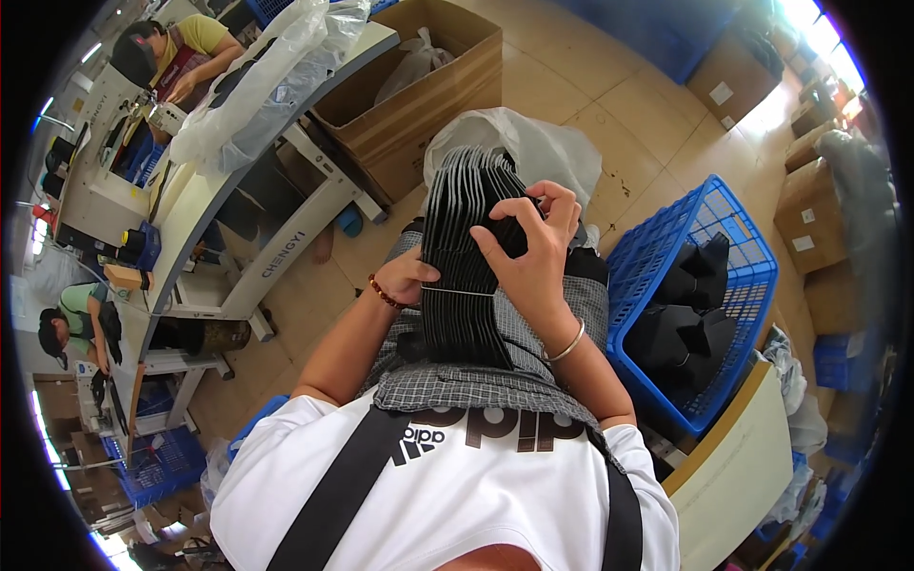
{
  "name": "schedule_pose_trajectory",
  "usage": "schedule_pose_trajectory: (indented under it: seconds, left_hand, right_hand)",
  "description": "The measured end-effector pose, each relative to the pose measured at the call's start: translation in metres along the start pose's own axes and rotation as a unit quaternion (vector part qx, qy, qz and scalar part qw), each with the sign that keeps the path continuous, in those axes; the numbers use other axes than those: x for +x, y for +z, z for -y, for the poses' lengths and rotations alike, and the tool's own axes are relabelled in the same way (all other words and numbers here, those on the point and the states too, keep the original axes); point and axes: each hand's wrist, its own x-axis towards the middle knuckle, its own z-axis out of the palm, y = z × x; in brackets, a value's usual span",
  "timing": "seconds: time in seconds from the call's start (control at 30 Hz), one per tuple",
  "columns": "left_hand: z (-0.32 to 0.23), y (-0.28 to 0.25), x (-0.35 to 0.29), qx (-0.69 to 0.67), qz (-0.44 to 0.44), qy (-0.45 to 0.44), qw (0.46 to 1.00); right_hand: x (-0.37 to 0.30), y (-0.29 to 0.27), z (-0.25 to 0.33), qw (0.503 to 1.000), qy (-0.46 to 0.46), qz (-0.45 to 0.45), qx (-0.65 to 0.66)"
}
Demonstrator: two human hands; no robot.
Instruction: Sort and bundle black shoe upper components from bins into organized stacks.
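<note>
Workshop floor behind, left hand (407, 278) clamps a lap stack of black pieces (466, 257) while right hand (529, 249) pinches at twelve o'clock, mid-sorting.

A tan tiled floor (609, 114) fills the upper middle of the frame. A long white counter (205, 205) runs down the left, an open cardboard box (428, 86) beside it. Stacked cartons (809, 219) line the right edge, with bright daylight at upper right.

Black stacked pieces (466, 257) lie on a grey checked apron (495, 381); right of the apron, a blue basket (733, 257) holds black pieces.
</note>
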Motion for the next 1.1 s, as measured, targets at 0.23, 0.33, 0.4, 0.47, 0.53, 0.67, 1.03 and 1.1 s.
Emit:
schedule_pose_trajectory:
  seconds: [0.23,0.33,0.4,0.47,0.53,0.67,1.03,1.1]
  left_hand:
    - [0.000,0.003,0.000,0.015,-0.014,0.009,1.000]
    - [-0.002,0.010,0.002,0.030,-0.020,0.015,0.999]
    - [-0.002,0.010,0.002,0.038,-0.023,0.017,0.999]
    - [-0.001,0.007,0.002,0.053,-0.026,0.019,0.998]
    - [-0.002,0.008,0.001,0.053,-0.028,0.014,0.998]
    - [-0.002,0.007,0.004,0.057,-0.024,0.012,0.998]
    - [-0.003,0.015,0.004,0.021,-0.026,0.006,0.999]
    - [-0.003,0.014,0.004,0.024,-0.030,0.007,0.999]
  right_hand:
    - [0.000,0.000,0.004,0.999,0.025,0.015,-0.022]
    - [-0.001,0.002,0.004,0.999,0.006,0.009,-0.053]
    - [-0.002,0.003,0.003,0.998,-0.013,0.004,-0.066]
    - [-0.001,0.004,0.000,0.998,-0.025,0.003,-0.054]
    - [0.001,0.004,0.002,0.999,-0.022,0.000,-0.047]
    - [0.001,0.004,0.001,0.999,-0.013,0.000,-0.052]
    - [0.003,0.006,0.003,0.998,-0.019,0.006,-0.065]
    - [0.003,0.006,0.004,0.998,-0.018,0.005,-0.061]
